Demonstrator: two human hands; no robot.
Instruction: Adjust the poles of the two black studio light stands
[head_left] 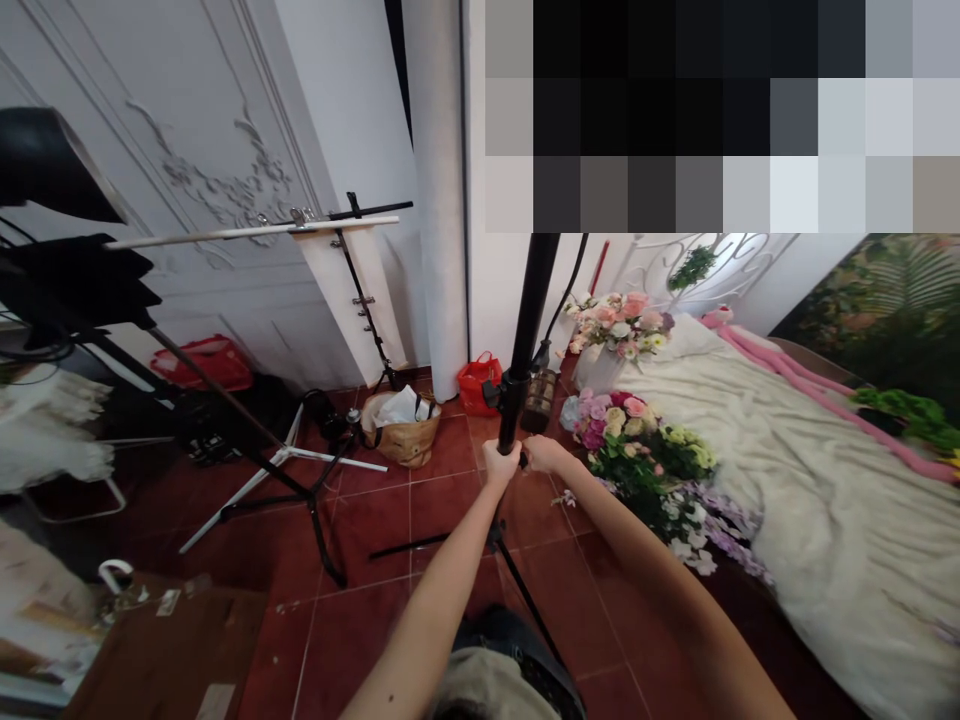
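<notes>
A black light stand (530,310) rises in front of me, its thin legs spread on the red tiles below. My left hand (502,463) is wrapped round its pole, just under a black clamp collar. Close on the right of the pole, my right hand (541,455) has its fingers closed at a small black knob (524,460) on the stand. The top of the pole is hidden behind a blurred block.
Flower bunches (630,430) and a bed with a cream cover (817,510) lie to the right. Left are another black tripod (315,500), a woven basket (409,435), a red bag (478,385) and a brown box (172,650). A black lamp (52,160) hangs at upper left.
</notes>
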